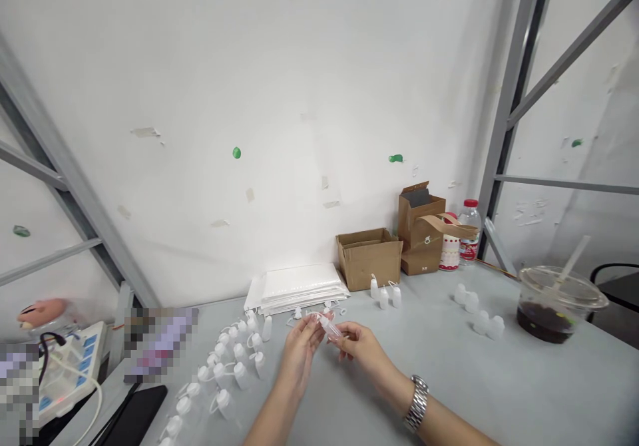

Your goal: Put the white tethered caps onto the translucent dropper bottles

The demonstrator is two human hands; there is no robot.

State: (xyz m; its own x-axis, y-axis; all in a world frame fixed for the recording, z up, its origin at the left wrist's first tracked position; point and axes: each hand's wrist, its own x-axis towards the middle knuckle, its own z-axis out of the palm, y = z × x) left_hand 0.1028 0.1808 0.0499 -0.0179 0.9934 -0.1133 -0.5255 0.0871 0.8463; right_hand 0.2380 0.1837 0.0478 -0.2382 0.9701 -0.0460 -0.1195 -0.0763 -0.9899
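Between my two hands, above the grey table (pixel 424 393), is a small see-through squeeze bottle (pixel 330 327) with a white cap end, held tilted. My left hand (pixel 301 345) pinches it at the cap end. The fingers of my right hand (pixel 363 347) close on the lower body. Left of my left hand, several similar small bottles (pixel 240 375) with white looped caps stand in slanting rows. Just beyond my fingertips lie loose white cap pieces (pixel 298 313), partly hidden by the left hand.
Behind my hands lie a stack of white envelopes (pixel 299 285), a cardboard box (pixel 372 259) and three small bottles (pixel 384 297). A paper bag (pixel 419 246), a water bottle (pixel 469 229), white pieces (pixel 482 322) and a drink cup (pixel 546 306) are rightward. A power strip (pixel 82 359) and black phone (pixel 134 416) lie left.
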